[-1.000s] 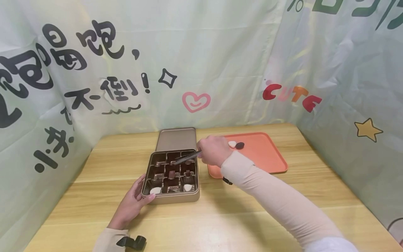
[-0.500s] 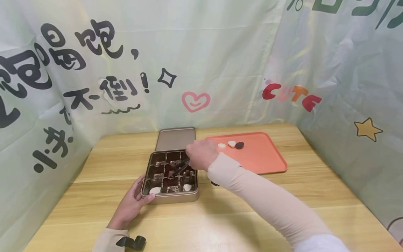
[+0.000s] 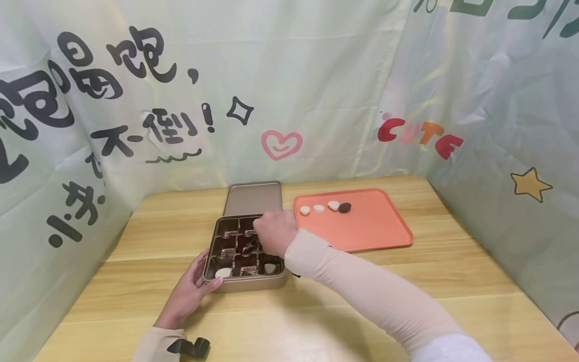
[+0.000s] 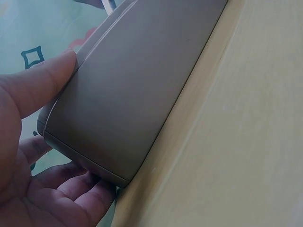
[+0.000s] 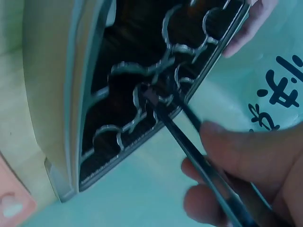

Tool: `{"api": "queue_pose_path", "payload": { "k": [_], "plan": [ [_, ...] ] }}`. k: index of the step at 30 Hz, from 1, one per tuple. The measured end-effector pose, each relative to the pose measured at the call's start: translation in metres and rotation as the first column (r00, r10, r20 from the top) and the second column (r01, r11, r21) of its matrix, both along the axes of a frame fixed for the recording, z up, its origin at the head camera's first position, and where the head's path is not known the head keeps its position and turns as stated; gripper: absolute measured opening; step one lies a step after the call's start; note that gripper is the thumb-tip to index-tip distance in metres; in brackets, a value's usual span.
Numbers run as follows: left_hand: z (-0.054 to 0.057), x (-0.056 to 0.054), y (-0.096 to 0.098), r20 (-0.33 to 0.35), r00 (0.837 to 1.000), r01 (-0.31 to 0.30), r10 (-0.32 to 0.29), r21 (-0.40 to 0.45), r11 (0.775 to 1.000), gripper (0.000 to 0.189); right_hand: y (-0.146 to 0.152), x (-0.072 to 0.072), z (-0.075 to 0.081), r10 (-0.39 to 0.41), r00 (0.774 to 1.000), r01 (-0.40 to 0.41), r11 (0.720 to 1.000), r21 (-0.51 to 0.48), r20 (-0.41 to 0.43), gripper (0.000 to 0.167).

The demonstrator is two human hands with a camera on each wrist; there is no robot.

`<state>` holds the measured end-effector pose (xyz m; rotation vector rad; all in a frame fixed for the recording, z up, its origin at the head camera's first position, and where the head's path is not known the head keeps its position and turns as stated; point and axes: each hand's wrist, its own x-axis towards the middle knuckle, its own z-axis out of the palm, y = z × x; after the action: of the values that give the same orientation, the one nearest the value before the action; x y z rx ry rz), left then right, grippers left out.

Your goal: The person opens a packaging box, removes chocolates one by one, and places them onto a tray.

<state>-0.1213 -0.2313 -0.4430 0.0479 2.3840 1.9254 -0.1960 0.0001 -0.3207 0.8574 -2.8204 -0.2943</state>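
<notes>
A bronze-coloured tin box (image 3: pixel 249 285) with a dark divided insert sits on the table, its compartments in rows. My left hand (image 3: pixel 192 289) grips its near left corner, thumb on the front rim and fingers along the side. My right hand (image 3: pixel 277 234) holds dark tongs (image 5: pixel 187 149), their tips down in the middle compartment. A small brown piece (image 5: pixel 151 96) shows right at one tip; I cannot tell if it is pinched. White pieces lie in the front left (image 3: pixel 222 273) and front right compartments. My right hand hides the box's back right corner.
A matching lid (image 3: pixel 253 198) lies flat behind the box. To the right is an orange tray (image 3: pixel 362 231) with a dark oval piece (image 3: pixel 345 207) and several white pieces (image 3: pixel 318 208) along its back left. Printed cloth walls (image 3: pixel 325 100) surround the table.
My right hand has moved left and slightly toward me, bringing the tongs from the box's back right to its middle compartment. More of the tray shows. My left hand keeps its hold.
</notes>
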Motion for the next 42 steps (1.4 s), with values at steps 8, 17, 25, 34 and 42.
{"api": "queue_pose_path", "payload": {
  "k": [8,17,25,34,42],
  "plan": [
    [-0.001,0.0,0.001,-0.016,1.0,0.016,-0.016,0.016,1.0,0.088,0.008,0.0,0.001,0.006,1.0,-0.005,0.999,-0.039,0.011,0.016],
    [0.001,0.001,0.0,-0.013,1.0,0.004,-0.004,-0.004,1.0,0.088,0.019,-0.001,0.008,-0.03,0.998,0.034,0.997,-0.071,0.056,0.016],
    [0.0,0.002,-0.001,-0.016,1.0,0.007,-0.007,0.007,1.0,0.088,0.03,0.002,0.014,-0.047,0.995,0.057,0.992,-0.116,0.086,0.021],
    [-0.001,0.001,-0.001,-0.024,1.0,0.014,-0.014,0.011,1.0,0.088,0.043,0.001,0.017,-0.078,0.995,0.088,0.983,-0.164,0.067,0.022],
    [0.0,0.002,0.001,-0.022,1.0,0.012,-0.012,0.004,1.0,0.087,0.063,-0.006,0.02,-0.082,0.995,0.09,0.973,-0.212,0.051,0.017]
  ]
}}
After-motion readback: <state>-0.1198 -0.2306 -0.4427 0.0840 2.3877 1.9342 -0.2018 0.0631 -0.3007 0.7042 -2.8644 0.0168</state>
